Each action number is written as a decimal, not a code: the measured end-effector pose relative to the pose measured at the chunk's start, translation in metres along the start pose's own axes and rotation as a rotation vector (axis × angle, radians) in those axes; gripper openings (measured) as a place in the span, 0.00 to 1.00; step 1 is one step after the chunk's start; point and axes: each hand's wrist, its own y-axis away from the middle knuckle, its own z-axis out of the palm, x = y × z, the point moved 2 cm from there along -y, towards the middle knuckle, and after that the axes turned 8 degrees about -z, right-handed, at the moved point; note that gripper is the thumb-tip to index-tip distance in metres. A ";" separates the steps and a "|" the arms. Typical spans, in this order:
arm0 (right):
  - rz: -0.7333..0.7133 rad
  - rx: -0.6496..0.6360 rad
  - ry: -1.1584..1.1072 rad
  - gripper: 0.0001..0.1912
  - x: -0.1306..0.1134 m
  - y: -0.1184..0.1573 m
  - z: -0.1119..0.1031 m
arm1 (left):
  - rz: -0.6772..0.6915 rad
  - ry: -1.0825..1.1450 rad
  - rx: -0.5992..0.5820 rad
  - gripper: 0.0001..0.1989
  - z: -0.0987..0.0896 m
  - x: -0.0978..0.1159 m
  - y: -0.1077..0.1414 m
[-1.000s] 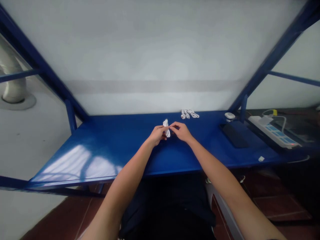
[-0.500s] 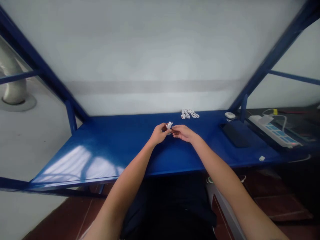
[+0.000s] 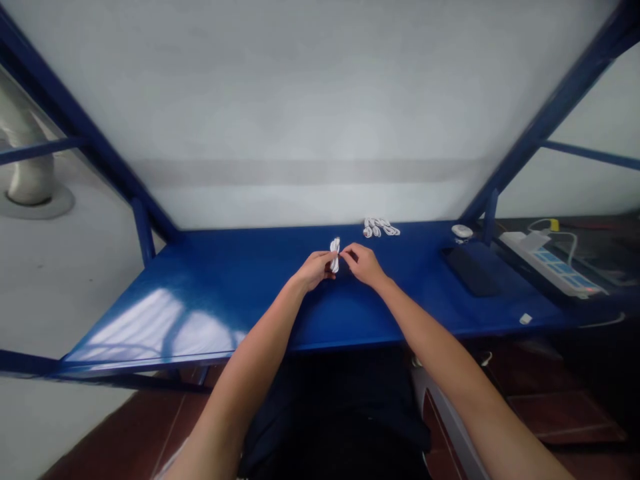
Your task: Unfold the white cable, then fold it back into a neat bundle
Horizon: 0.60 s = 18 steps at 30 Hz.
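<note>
A slim bundle of white cable stands upright above the glossy blue metal tabletop, pinched by the fingers of the left hand; the right hand curls in just beside it, its grip unclear. It now stands straighter, showing more smooth loops, than half a second ago. Coiled white cables lie near the far edge.

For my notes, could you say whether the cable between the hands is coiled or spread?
Coiled: the white cable forms a narrow looped bundle.
</note>
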 end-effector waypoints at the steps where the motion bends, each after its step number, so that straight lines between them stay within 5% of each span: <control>1: 0.027 -0.007 -0.023 0.10 0.003 0.000 0.001 | 0.013 -0.011 -0.019 0.11 0.000 0.000 0.000; 7: 0.431 -0.004 -0.527 0.17 0.021 -0.001 0.005 | 0.067 -0.293 -0.067 0.10 -0.005 0.001 -0.001; 11: 0.435 -0.068 -0.699 0.20 0.024 -0.002 0.002 | 0.150 -0.540 -0.076 0.13 -0.012 0.004 -0.001; 18: 0.471 0.034 -0.590 0.19 0.033 -0.001 -0.001 | 0.369 -0.618 0.276 0.12 -0.028 0.007 -0.007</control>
